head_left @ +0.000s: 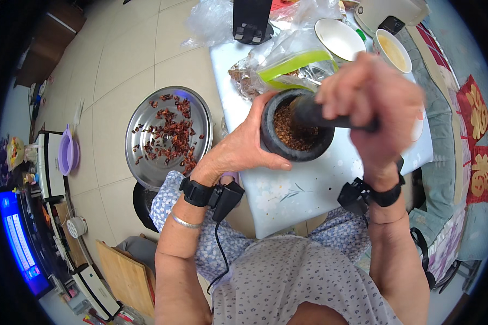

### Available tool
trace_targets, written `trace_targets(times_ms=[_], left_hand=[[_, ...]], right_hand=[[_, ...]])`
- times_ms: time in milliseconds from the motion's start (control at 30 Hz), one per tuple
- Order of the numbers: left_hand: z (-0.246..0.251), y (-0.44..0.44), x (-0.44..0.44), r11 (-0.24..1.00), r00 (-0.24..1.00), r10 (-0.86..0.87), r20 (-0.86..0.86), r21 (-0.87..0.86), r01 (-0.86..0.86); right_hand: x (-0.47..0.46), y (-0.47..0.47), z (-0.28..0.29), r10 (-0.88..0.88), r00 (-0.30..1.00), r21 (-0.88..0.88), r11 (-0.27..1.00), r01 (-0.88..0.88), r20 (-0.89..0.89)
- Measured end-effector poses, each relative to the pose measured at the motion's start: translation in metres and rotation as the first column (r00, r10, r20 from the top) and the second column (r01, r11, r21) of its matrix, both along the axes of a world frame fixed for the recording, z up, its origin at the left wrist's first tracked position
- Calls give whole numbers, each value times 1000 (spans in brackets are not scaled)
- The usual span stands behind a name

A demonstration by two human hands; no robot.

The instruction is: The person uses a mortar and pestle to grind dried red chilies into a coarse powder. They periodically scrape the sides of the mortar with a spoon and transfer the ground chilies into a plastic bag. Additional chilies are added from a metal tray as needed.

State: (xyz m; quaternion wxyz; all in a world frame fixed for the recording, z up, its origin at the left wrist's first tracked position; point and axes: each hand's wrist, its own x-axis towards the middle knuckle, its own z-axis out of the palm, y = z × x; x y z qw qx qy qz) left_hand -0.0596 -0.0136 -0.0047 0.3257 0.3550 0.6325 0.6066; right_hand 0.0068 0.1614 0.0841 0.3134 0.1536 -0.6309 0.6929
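Observation:
My right hand [374,97], slightly blurred, grips a dark stone pestle [325,113], whose lower end is down inside a dark stone mortar [331,142]. Coarse reddish-brown crushed flakes [286,130] lie in the bowl. My left hand [248,142] is spread around the mortar's left side, thumb along the near side and fingers towards the far rim. To the left, a round steel tray [136,162] holds pieces of dried red chili [174,132]. A clear zip bag with a green strip [296,67] lies just behind the mortar, with brown flakes inside.
The mortar stands on a table with a pale floral cover [268,195]. At the back are a white bowl [337,36], a bowl of yellowish contents [392,50], plastic bags [215,20] and a black stand [252,20]. A padded sofa [443,170] borders the right.

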Motion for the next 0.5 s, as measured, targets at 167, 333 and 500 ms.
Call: trace_targets(times_ms=[167, 333, 500], left_hand=[[-2, 0, 3, 997, 991, 3, -135, -77, -13], [-1, 1, 6, 997, 975, 48, -216, -53, -61], [0, 1, 8, 994, 972, 72, -223, -62, -88]], right_hand=[[-8, -7, -7, 22, 993, 273, 961, -54, 120], [1, -6, -12, -5, 997, 50, 999, 1, 75], [0, -11, -22, -43, 989, 266, 964, 5, 138]])
